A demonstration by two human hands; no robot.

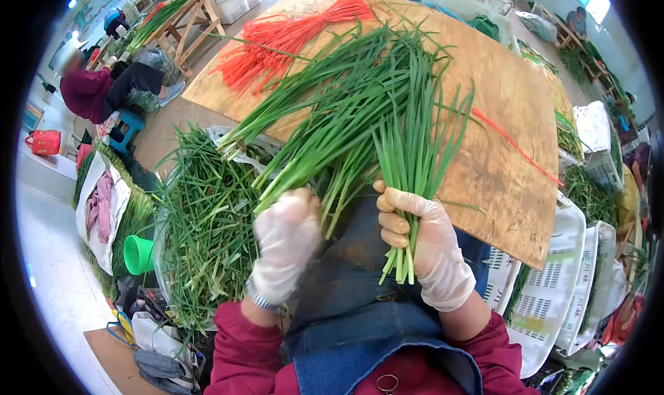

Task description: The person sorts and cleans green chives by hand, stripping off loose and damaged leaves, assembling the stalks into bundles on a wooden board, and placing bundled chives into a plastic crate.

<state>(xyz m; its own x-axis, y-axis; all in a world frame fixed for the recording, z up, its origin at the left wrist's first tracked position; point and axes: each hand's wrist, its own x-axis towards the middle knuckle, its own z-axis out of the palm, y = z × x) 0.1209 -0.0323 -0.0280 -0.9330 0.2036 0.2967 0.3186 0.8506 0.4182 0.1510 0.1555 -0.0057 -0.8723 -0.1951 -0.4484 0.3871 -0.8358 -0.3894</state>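
My right hand [422,246], in a pale thin glove, is closed around a bunch of garlic chives [413,143]. The white stalk ends stick out below the fist and the green leaves fan upward over the board. My left hand [287,232], gloved too, is smeared by motion. It is at the cut ends of a larger pile of garlic chives [339,111], and whether its fingers grip any stalks is not clear. The pile lies across a wooden board [505,167], its stalk ends hanging over the near edge.
Red ties [283,39] lie heaped at the board's far side; a single red strip [515,146] is at right. Loose leaves fill a clear container [207,243] at left, near a green cup [138,255]. White crates [546,291] stand at right. A seated person [86,84] is at far left.
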